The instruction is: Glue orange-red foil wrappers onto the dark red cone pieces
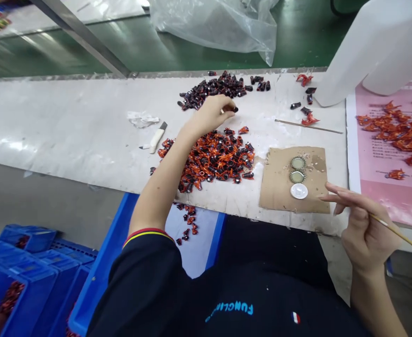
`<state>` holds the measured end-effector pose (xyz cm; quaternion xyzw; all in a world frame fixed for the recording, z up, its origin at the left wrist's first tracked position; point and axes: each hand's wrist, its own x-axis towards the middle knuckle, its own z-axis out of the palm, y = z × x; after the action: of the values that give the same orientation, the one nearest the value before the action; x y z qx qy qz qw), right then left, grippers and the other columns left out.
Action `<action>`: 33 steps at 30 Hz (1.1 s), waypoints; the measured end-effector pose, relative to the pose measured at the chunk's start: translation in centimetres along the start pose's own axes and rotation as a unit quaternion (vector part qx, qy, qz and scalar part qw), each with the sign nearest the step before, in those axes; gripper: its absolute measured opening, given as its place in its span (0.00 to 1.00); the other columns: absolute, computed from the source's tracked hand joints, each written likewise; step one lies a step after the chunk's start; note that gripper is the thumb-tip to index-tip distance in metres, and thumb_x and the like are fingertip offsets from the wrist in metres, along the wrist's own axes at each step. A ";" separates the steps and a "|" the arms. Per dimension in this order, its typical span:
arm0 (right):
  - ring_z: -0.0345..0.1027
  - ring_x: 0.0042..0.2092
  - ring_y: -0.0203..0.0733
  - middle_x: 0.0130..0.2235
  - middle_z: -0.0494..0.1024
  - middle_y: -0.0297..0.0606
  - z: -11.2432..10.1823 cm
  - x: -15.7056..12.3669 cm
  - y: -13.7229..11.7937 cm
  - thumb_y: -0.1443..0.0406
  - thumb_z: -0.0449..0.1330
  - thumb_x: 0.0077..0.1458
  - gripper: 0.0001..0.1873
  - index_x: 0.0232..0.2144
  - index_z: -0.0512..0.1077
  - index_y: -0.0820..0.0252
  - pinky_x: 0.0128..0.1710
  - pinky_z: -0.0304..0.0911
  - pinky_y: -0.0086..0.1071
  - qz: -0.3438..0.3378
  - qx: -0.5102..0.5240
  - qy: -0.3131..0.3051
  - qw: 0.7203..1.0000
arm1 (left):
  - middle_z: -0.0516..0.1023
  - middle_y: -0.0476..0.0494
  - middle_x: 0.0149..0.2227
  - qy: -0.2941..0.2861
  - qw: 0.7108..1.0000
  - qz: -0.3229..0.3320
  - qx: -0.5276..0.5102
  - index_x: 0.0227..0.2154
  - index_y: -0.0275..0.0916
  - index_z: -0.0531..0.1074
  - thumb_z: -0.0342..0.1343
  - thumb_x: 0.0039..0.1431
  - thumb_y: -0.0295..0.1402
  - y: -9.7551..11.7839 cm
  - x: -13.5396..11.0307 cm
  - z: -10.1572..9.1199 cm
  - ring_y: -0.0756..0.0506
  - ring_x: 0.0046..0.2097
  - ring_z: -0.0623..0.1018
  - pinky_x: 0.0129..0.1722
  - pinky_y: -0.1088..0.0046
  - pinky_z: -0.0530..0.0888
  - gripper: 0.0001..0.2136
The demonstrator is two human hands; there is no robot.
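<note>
My left hand (213,113) reaches across the white table and pinches one small dark piece at the near edge of the dark pile (209,89). Just below that hand lies a heap of orange-and-black pieces (216,159). My right hand (362,224) hovers at the table's near edge, fingers closed on a thin wooden stick (399,234) that points toward a brown cardboard square (279,187). On the cardboard sit two metal bottle caps (297,169) and a small white cap (299,191).
A white-handled knife (156,138) and a crumpled scrap lie left of the piles. Another stick (307,125) lies at the back right near loose pieces. A pink sheet (385,159) carries more orange pieces. Blue crates (114,252) stand below the table edge.
</note>
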<state>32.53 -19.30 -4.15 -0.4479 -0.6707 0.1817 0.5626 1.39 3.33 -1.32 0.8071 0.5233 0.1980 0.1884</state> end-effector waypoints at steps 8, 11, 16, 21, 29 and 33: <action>0.70 0.30 0.32 0.36 0.75 0.34 0.5 0.7 0.7 0.68 0.53 0.67 0.19 0.56 0.73 0.48 0.29 0.69 0.28 0.003 -0.030 -0.035 0.999 | 0.81 0.44 0.38 0.030 0.882 0.009 -0.471 0.48 0.42 0.78 0.58 0.66 0.33 10.8 -13.1 3.2 0.51 0.35 0.79 0.34 0.79 0.77 0.10; 0.72 0.30 0.33 0.36 0.77 0.33 0.9 0.5 1.1 0.71 0.55 0.66 0.23 0.59 0.69 0.46 0.27 0.70 0.28 0.019 -0.004 -0.060 0.998 | 0.83 0.44 0.37 0.030 0.825 -0.061 -0.562 0.46 0.43 0.79 0.61 0.65 0.36 12.5 -16.1 5.7 0.51 0.35 0.81 0.35 0.78 0.78 0.10; 0.74 0.30 0.37 0.34 0.80 0.33 1.3 0.4 1.0 0.70 0.57 0.65 0.21 0.58 0.70 0.48 0.29 0.73 0.32 0.036 -0.018 -0.023 0.999 | 0.84 0.43 0.39 0.038 0.787 -0.125 -0.602 0.48 0.43 0.79 0.69 0.56 0.38 13.1 -17.1 8.4 0.48 0.38 0.83 0.40 0.75 0.80 0.17; 0.74 0.27 0.35 0.32 0.79 0.30 1.8 0.3 0.2 0.65 0.58 0.66 0.11 0.49 0.74 0.50 0.30 0.74 0.34 0.121 0.038 0.098 0.987 | 0.84 0.43 0.38 0.035 0.783 -0.113 -0.610 0.46 0.42 0.79 0.72 0.52 0.38 13.9 -16.9 9.5 0.47 0.40 0.83 0.42 0.73 0.81 0.18; 0.65 0.23 0.33 0.29 0.74 0.31 2.6 1.1 -0.3 0.62 0.61 0.64 0.03 0.38 0.75 0.51 0.21 0.64 0.29 0.193 0.142 0.201 0.950 | 0.85 0.43 0.40 0.014 0.774 -0.112 -0.623 0.46 0.42 0.78 0.69 0.56 0.38 15.1 -16.5 10.7 0.48 0.39 0.84 0.45 0.72 0.81 0.16; 0.65 0.23 0.32 0.28 0.72 0.30 3.0 1.1 -1.1 0.62 0.60 0.64 0.03 0.38 0.74 0.51 0.19 0.62 0.27 0.167 0.159 0.159 0.960 | 0.85 0.45 0.40 -0.008 0.763 -0.120 -0.635 0.47 0.43 0.79 0.69 0.56 0.37 15.5 -16.5 10.8 0.49 0.40 0.84 0.45 0.73 0.81 0.16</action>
<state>29.32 -18.25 -3.58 -0.4813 -0.4501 0.3041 0.6879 12.76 -18.82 -4.65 0.4351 0.3692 0.4545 0.6839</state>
